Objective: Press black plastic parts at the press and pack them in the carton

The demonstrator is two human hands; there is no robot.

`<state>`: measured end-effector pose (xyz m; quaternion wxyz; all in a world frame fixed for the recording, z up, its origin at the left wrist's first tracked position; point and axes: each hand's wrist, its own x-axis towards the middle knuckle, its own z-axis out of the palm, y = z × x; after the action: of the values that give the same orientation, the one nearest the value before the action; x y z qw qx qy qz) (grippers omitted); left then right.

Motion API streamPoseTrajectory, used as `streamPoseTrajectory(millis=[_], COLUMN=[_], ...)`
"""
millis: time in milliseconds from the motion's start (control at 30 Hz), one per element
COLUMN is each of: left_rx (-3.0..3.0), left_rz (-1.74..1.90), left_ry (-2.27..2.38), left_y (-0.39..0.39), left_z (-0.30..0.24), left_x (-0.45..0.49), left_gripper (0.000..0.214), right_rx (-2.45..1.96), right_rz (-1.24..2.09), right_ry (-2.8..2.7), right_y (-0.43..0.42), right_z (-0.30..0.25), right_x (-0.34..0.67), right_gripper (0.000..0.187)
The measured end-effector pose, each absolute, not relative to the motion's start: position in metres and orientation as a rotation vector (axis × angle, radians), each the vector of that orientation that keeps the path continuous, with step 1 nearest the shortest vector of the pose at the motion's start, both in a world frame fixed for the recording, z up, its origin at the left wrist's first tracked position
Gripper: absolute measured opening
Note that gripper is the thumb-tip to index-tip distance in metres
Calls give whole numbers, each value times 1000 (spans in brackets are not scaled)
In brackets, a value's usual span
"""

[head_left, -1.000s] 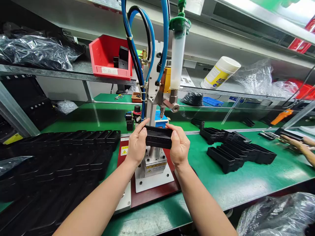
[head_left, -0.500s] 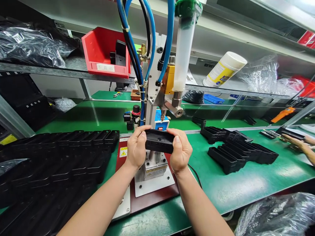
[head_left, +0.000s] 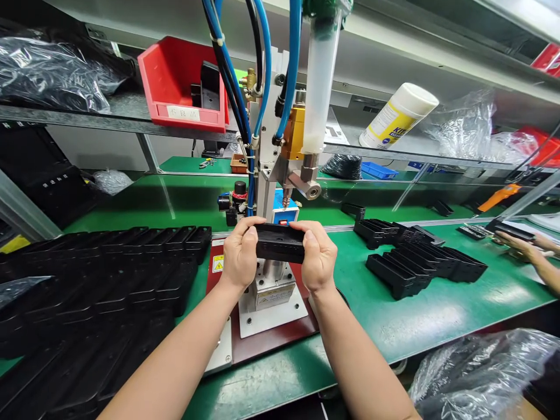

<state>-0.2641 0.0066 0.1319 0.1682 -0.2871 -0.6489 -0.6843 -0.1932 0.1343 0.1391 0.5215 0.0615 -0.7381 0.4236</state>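
Both hands grip one black plastic housing [head_left: 280, 242], held level over the metal fixture block [head_left: 272, 281] of a dispensing machine. My left hand [head_left: 240, 256] wraps its left end, thumb on top. My right hand [head_left: 318, 260] clasps the right end the same way. Just above and behind the housing hangs the dispenser nozzle [head_left: 286, 202], under a clear syringe barrel [head_left: 318, 87] and blue hoses [head_left: 262, 70]. The fixture stands on a white base plate [head_left: 272, 312] over a dark red mat [head_left: 271, 344].
Rows of black housings [head_left: 114, 274] fill the green bench on the left; another row [head_left: 420, 262] lies on the right. A red bin [head_left: 184, 87] and a white canister [head_left: 397, 116] sit on the shelf. Another person's hand [head_left: 525, 248] works at far right. Plastic bag [head_left: 481, 373] at lower right.
The view shifted slightly; both hands keep the housing over the fixture, barely moved, now a little closer beneath the nozzle.
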Motion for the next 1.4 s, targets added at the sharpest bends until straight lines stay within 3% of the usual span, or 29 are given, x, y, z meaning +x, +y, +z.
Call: streamPoseTrajectory(millis=[1033,1267,1400], left_rx=[-889,-1036,-1026], left_rz=[-2076,-2144,-2150], left_ry=[-1973,-2089,-2082], left_y=[-2,-15,-9], left_z=[141,154,152], left_x=[-263,-264,-269], left_gripper=[32,35,30], right_rx=[141,-204,-275], right_rz=[1059,1488,1660], right_ry=[-1719,-2059,-2122], right_y=[132,147,149], right_z=[136,157,167], right_x=[-194,-172,-169], right_gripper=[34,39,31])
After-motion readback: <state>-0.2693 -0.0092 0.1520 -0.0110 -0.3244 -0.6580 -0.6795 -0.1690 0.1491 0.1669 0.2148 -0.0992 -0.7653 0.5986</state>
